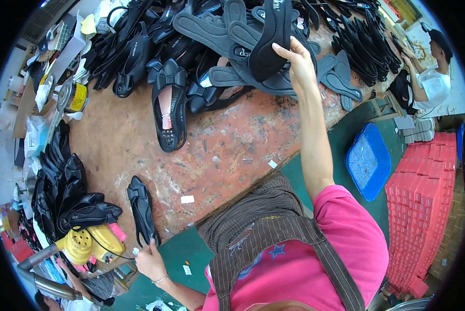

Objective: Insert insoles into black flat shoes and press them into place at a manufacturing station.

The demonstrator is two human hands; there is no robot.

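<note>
We hold a black insole [270,52] in our right hand [301,61], which reaches out over the far side of the worktop [121,135]. The thumb lies on the insole's face and the other fingers close in behind its edge, so the hand is nearly closed on it. The insole stands raised above a loose heap of grey insoles [204,39], its wide, rounded end pointing down toward us.

With our left hand [150,263], low on the left, we pinch the near end of a slim black shoe [141,207] between closed fingertips. The shoe lies lengthwise near the worktop's front edge, its toe pointing away from us. A bracelet [161,279] circles that wrist.

Between our hands, farther in, a black bow-topped shoe [170,80] lies with its opening facing up and its bow end away from us. A pile of black shoes [131,59] spreads behind it, and to the right of the grey heap we have a row of black shoe parts [364,49] packed close together. More bow shoes [61,181] are stacked at the left, just beyond a yellow device [105,243]. A white slip [187,199] rests near the front edge. On our right, a blue basin [370,163] sits beside stacked red boxes [421,207].
</note>
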